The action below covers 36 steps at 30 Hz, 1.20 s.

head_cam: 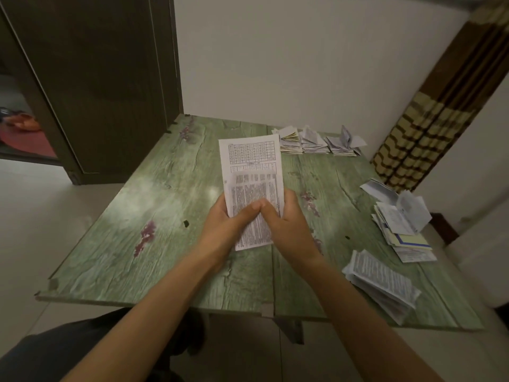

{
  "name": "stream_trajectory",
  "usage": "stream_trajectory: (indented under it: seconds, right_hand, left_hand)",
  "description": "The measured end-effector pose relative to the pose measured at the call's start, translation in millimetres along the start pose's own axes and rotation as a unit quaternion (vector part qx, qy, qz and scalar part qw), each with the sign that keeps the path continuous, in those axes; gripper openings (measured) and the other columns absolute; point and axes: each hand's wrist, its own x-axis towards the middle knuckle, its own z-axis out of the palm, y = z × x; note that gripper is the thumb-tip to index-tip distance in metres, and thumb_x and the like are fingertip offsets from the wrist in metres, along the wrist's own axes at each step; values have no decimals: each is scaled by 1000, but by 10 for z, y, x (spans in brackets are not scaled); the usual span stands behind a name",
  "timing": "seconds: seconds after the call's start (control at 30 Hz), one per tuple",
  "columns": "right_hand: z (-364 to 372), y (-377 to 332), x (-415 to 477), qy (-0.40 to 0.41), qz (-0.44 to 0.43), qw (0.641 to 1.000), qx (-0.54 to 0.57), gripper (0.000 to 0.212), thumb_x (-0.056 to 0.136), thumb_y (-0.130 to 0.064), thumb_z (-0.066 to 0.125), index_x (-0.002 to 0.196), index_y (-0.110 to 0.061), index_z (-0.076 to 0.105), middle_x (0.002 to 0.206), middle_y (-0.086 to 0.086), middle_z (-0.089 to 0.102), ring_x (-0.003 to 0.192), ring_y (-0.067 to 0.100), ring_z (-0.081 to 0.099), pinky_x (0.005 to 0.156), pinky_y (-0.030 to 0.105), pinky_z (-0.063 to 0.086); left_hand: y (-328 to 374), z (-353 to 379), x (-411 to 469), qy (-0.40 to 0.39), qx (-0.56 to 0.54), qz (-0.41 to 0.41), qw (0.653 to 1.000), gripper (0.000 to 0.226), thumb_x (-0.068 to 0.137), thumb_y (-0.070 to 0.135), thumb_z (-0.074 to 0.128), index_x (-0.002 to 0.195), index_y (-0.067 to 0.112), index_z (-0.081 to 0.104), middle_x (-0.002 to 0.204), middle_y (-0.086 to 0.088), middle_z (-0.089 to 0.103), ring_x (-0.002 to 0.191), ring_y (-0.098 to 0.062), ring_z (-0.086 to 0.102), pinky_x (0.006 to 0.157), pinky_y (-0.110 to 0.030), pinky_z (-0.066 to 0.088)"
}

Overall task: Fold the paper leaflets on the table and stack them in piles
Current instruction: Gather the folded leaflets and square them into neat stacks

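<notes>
Dark brown door [104, 78]: wood-grain face, standing open.
Left of the door, through the opening: red floor mat [27, 142] with an orange item [23, 122] on it. What the item is cannot be determined.
Right of the door, meeting its edge: plain white wall [303, 64].
Far right of the door, beyond the wall: hanging curtain [429, 128], brown with a cream scalloped pattern.
Below the door: pale floor tiles [41, 216], glossy.

My worn green wood-grain surface [154, 216] meets a plain white wall [303, 64] at its far edge. A dark brown door [104, 78] stands far left above pale floor tiles [41, 216], and a brown-and-cream patterned curtain [429, 128] hangs far right.
</notes>
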Motion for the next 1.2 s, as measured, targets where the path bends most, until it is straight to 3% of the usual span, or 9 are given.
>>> stream_trajectory:
  seconds: [0.1,0.23,0.4,0.5,0.73,0.87,0.97,1.07,1.2]
  right_hand:
    - [-246,-124,-81,-27,-1,997,-70,19,95,-23,51,113,-20,48,99,-12,60,84,-5,61,66,9,50]
    - [-1025,-217,-183,46,-38,955,-290,16,89,-20,60,104,-20,54,92,-7,58,81,0,55,61,9,43]
    - [-1688,-31,-445,-66,150,858,-488,36,76,-34,74,103,-27,51,106,-2,55,85,5,48,61,10,34]
    - [-1729,141,-563,-92,203,841,-493,60,67,-39,81,114,-21,47,109,-3,49,93,10,46,66,16,37]
    - [-1712,176,-536,-116,241,847,-460,39,73,-33,78,92,-21,47,85,-11,47,71,-2,42,51,13,30]
    - [-1699,159,-488,-40,161,906,-391,18,80,-18,72,71,-11,58,67,0,56,61,11,54,46,13,37]
    - [-1559,-38,-442,20,122,978,-171,13,93,-17,53,98,-8,62,82,2,66,68,12,65,53,14,49]
    - [-1182,-210,-388,6,83,996,-19,17,97,-16,44,112,-13,50,96,1,66,73,5,68,58,16,53]
    - [-573,-121,-320,22,31,994,-99,9,98,-18,43,106,-15,44,94,-4,61,71,0,64,56,13,51]
  left_hand:
    - [-25,81,-22,4,-13,-13,1000,30,86,6,60,114,17,57,110,-6,69,100,-24,67,87,-40,53]
    - [-76,188,-58,-2,-6,-51,999,27,88,5,59,111,18,58,110,-5,70,96,-22,68,86,-41,54]
    - [-141,316,-83,-24,-7,-83,996,29,87,8,61,115,14,59,103,-4,72,90,-19,70,78,-34,58]
    - [-169,392,-93,-31,-18,-103,994,27,86,9,61,113,14,60,100,-4,73,88,-20,71,74,-33,59]
    - [-218,430,-88,-20,-37,-142,989,24,87,7,61,111,13,61,99,-7,73,86,-22,71,68,-31,59]
    - [-232,401,-75,-20,-59,-158,986,24,87,6,60,110,13,61,99,-8,73,86,-23,71,68,-32,59]
    - [-236,377,-69,-16,-63,-160,985,24,88,6,60,111,12,61,99,-8,73,85,-22,71,68,-33,59]
    - [-253,351,-66,-16,-67,-166,984,28,88,6,59,115,11,59,102,-10,72,90,-26,70,73,-37,58]
    - [-231,384,-62,-28,-97,-169,981,24,88,8,53,109,8,63,97,-14,72,83,-28,70,70,-37,58]
